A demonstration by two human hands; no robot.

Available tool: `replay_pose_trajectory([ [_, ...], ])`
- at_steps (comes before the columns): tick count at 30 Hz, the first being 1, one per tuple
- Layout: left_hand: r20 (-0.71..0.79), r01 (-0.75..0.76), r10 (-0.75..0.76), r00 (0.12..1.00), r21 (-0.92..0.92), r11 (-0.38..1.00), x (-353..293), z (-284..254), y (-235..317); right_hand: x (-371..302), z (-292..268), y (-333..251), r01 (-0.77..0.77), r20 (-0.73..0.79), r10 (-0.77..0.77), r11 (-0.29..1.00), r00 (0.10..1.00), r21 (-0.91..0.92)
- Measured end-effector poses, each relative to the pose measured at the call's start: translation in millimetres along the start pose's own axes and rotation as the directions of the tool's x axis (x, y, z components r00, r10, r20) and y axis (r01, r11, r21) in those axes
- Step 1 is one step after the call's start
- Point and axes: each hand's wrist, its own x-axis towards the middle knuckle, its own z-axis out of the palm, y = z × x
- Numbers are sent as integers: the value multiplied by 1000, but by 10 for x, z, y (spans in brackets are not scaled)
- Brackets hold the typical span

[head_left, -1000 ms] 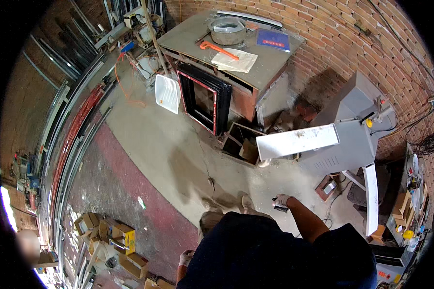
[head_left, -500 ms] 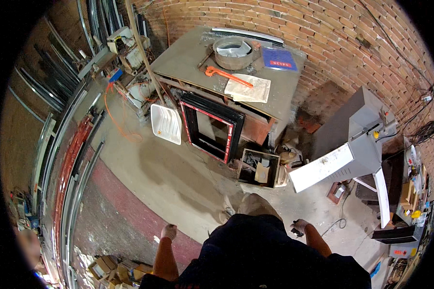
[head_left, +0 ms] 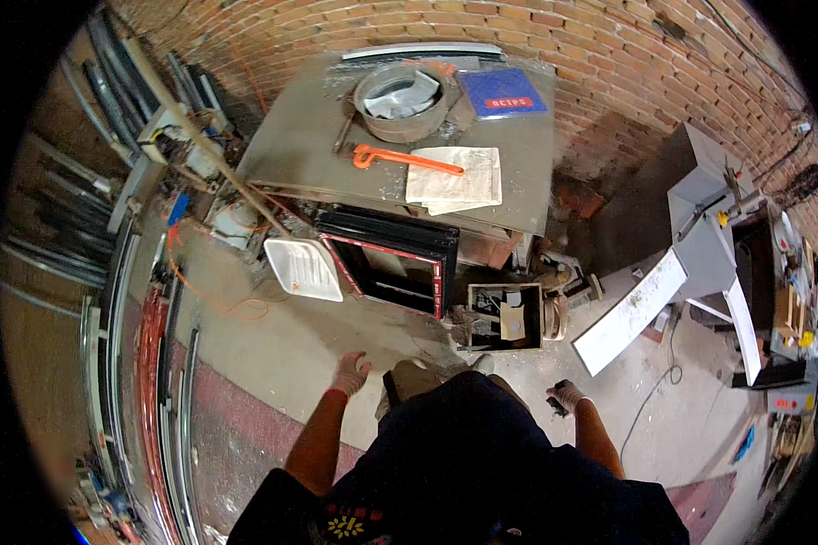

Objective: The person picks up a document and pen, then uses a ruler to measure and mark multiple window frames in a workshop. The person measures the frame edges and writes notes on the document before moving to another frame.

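Note:
My left hand point(head_left: 349, 373) hangs in the air at my left side, its fingers apart and slightly curled, with nothing in them. My right hand point(head_left: 570, 396) is closed round a small dark object point(head_left: 555, 400) whose kind I cannot make out. Ahead of me, black window frames point(head_left: 386, 263) with red-and-white edging lean against the table point(head_left: 291, 136). Close to their right stands a wooden box point(head_left: 471, 292) with odds and ends in it. A white shovel point(head_left: 304, 270) with a long wooden handle leans by the frames' left side.
On the table lie an orange pipe wrench point(head_left: 409, 159), a folded cloth point(head_left: 454, 182), a round metal basin point(head_left: 400, 127) and a blue folder point(head_left: 503, 94). A grey machine point(head_left: 700, 195) with white panels stands right. Long metal profiles point(head_left: 154, 381) line the left, near an orange cord point(head_left: 200, 295).
I have moved closer to the table, and the view has turned. My left hand has risen forward, and its fingers have spread. The right still holds the dark object.

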Motion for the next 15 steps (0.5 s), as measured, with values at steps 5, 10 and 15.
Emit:
replay_pose_trajectory([
  [5,185,-132,79,979,293,947,1797,-391,-73,-236,285,-131,-152,-226,206,960,952,234],
  [10,36,-293,312,949,460,838,2975,-796,690,-1190,995,286,-261,-205,334,912,920,316],
  [15,76,-412,448,891,552,726,4002,-595,874,-2370,2470,648,176,267,254,331,929,-927],
])
